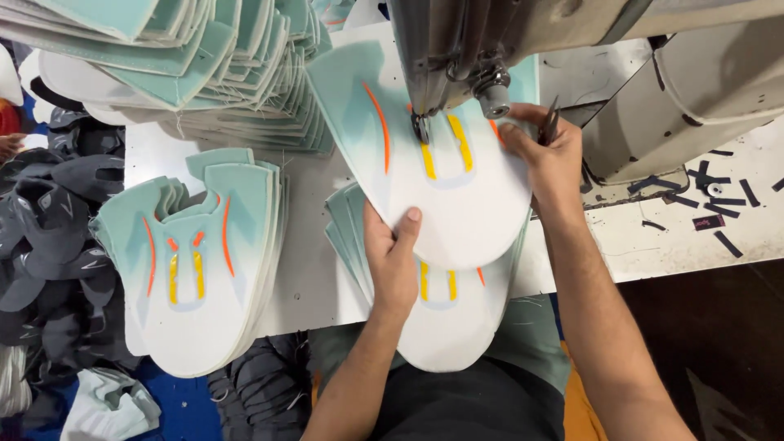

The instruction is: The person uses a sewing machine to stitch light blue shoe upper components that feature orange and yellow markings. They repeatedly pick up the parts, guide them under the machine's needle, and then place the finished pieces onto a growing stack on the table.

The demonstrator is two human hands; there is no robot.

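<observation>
A flat shoe-upper piece (pixel 457 196), white fading to mint with orange and yellow stripes, lies under the needle of a sewing machine (pixel 457 57). My left hand (pixel 394 260) grips its near edge, thumb on top. My right hand (pixel 549 155) presses its right edge beside the presser foot and also holds small dark snips (pixel 549 124) between the fingers. Beneath the piece sits a stack of like pieces (pixel 457 327) overhanging the table's front edge.
A second stack of like pieces (pixel 196 261) lies at the left on the white table (pixel 314 204). Tall piles of mint pieces (pixel 204 65) fill the back left. Dark grey fabric parts (pixel 57 245) heap at far left. Small black scraps (pixel 710 204) litter the right.
</observation>
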